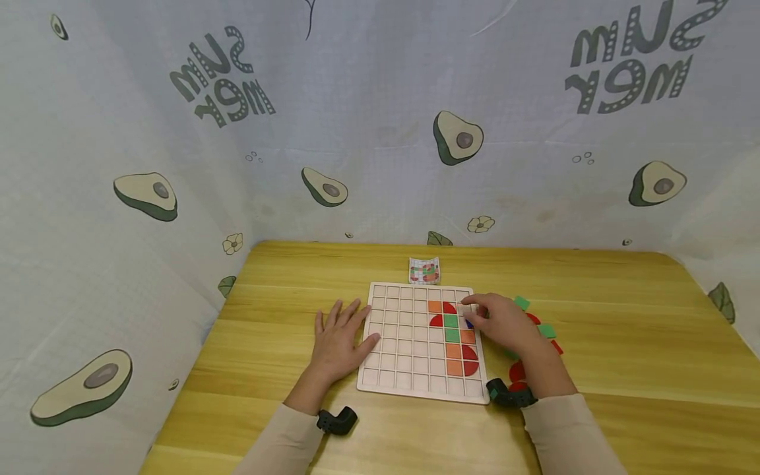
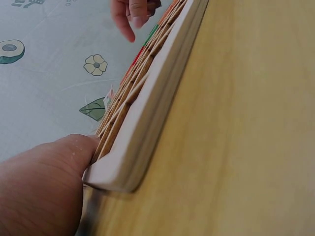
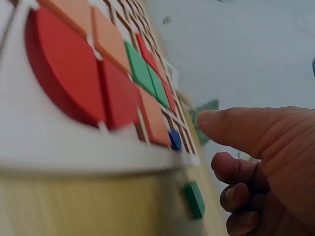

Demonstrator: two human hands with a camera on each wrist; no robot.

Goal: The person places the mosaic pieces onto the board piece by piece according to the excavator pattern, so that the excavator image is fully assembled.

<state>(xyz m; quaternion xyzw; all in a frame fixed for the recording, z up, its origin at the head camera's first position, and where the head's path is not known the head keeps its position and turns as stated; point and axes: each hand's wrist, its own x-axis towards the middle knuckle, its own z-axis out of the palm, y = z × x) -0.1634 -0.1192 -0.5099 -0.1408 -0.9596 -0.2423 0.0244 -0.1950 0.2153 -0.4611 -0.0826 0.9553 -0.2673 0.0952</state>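
My left hand (image 1: 340, 343) lies with its fingers spread at the left edge of a pale wooden grid board (image 1: 406, 344), thumb over the rim. Over the board's upper right edge hovers my right hand (image 1: 505, 323), its thumb and forefinger apart and nothing visible between them; the other fingers curl loosely in the right wrist view. Below it, partly covered in the head view, sits a small blue piece (image 3: 174, 139). Orange squares (image 1: 454, 359), green squares (image 1: 451, 328) and red quarter-round pieces (image 1: 470, 361) fill several cells on the board's right side.
Right of the board, loose green tiles (image 1: 546, 331) and red pieces (image 1: 517, 372) lie on the wooden table (image 1: 629, 343), partly under my right forearm. A small card with a coloured pattern (image 1: 424, 271) stands behind the board. A printed cloth (image 1: 380, 119) hangs at the back.
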